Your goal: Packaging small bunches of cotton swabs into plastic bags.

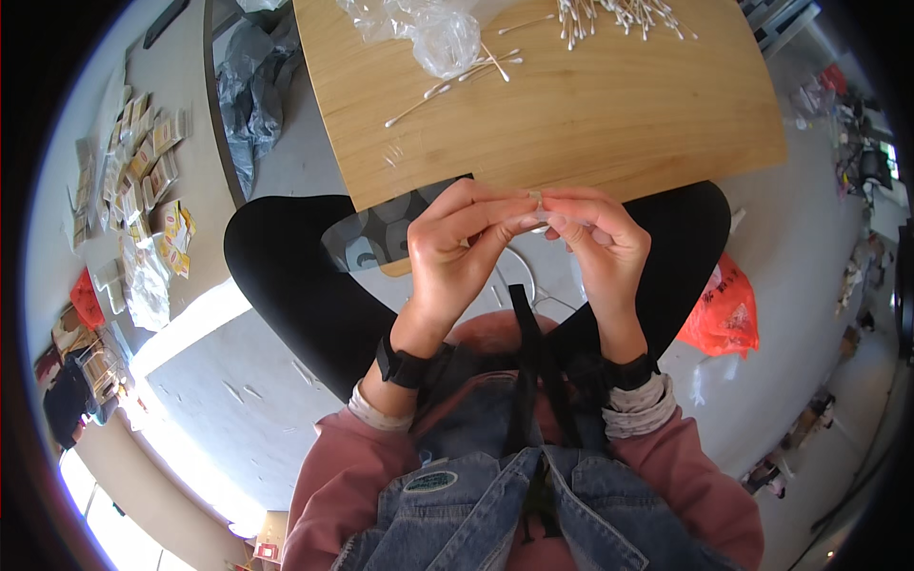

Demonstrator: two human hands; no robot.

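In front of me, just off the near edge of the wooden table [562, 119], both hands meet at the fingertips. My left hand [447, 238] is closed in a pinch, thumb against forefinger. Facing it, my right hand [609, 249] pinches the same small, pale, translucent piece [540, 202]. Fingers cover most of it, so its kind is unclear. Cotton swabs [624, 17] lie in a loose pile at the table's far side. A few stray swabs [457, 80] are scattered nearer, beside a crumpled clear plastic bag [446, 46].
Below the table edge, a dark patterned sheet [386, 228] lies near my left thigh. A grey plastic bag [252, 100] hangs between the tables. Several small packs [143, 167] crowd the left table [181, 76]. At right, a red plastic bag [724, 314] sits on the floor.
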